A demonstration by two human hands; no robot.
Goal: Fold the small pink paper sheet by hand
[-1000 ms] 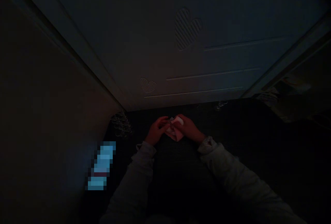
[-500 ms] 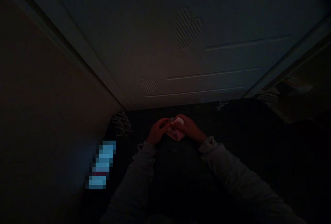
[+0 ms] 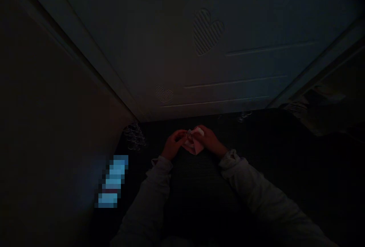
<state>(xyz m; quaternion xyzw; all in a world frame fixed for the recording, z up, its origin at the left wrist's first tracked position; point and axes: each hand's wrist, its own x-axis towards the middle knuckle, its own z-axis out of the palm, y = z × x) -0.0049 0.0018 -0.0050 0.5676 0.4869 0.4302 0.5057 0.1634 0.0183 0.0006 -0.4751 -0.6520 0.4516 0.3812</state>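
Note:
In dim light both my hands meet over the dark tabletop (image 3: 196,186), holding a small folded pink and white piece (image 3: 197,146), paper or thin cloth; I cannot tell which. My left hand (image 3: 174,142) pinches its left side, thumb and forefinger curled together. On the right side, the fingers and thumb of my right hand (image 3: 210,140) close on its upper edge. A small pale, shiny bit (image 3: 189,131) shows between the fingertips, too dark to name. The lower part of the pink piece hangs in a point toward me.
A heap of shiny rings (image 3: 135,136) lies at the table's back left corner, with a few more rings (image 3: 244,116) at the back edge. A lit, blurred-out screen (image 3: 111,181) is at the left. A white panel with raised hearts (image 3: 207,32) stands behind the table.
My right fingers have shifted slightly on the pink piece, and more of its flat right side now shows. My left hand has barely moved. The picture is a little darker.

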